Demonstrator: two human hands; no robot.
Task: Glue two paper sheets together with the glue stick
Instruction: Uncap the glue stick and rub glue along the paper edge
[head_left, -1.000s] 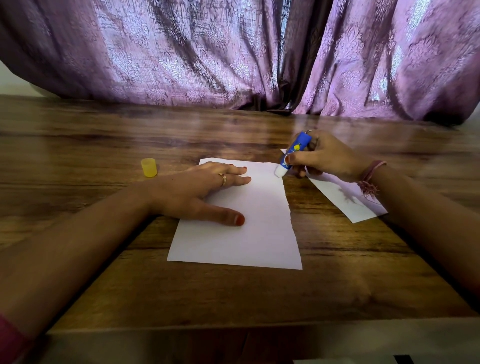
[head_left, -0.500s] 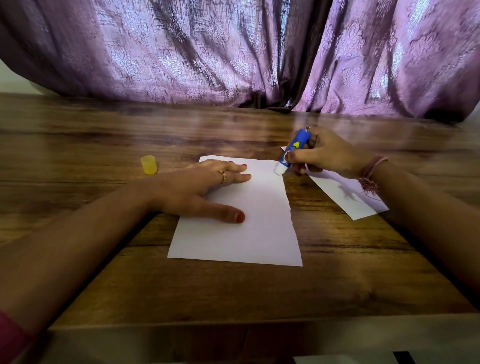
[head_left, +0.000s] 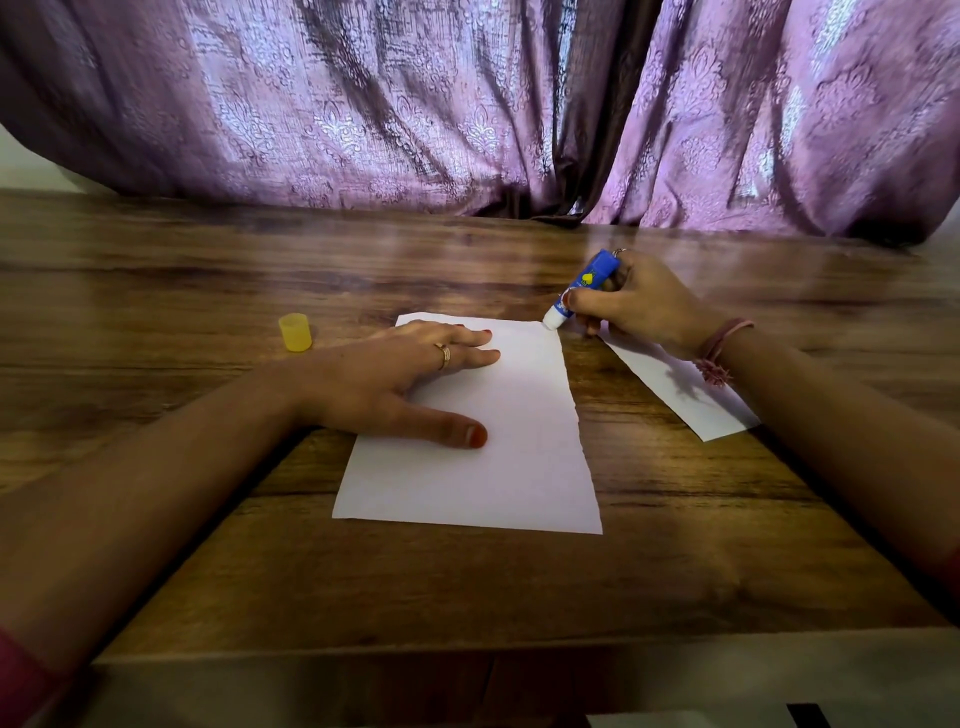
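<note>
The right hand (head_left: 641, 306) is curled around the blue glue stick (head_left: 584, 288), thumb and fingers wrapped on its barrel. The stick tilts, its capped-off white tip down and to the left, touching the far right corner of the nearer paper sheet (head_left: 498, 447). The left hand (head_left: 395, 379) lies flat and spread on that same sheet — palm down, fingers pointing right across the upper left part, thumb stretched out toward the middle — holding nothing, just pressing the paper to the tabletop (head_left: 467, 571). A ring sits on one of its fingers.

The sheet itself lies roughly in the centre, between the two forearms, its right edge slightly ragged. The second paper sheet (head_left: 691, 400) lies to the right, angled, partly under the right hand and wrist; the two sheets are apart, with bare wood between them. A pink band with a tassel circles the right wrist.

The yellow cap (head_left: 295, 332) stands upright on the wood just beyond the left wrist, near the first sheet's far left corner but not touching it. Behind the tabletop hangs a purple patterned curtain (head_left: 415, 104).
</note>
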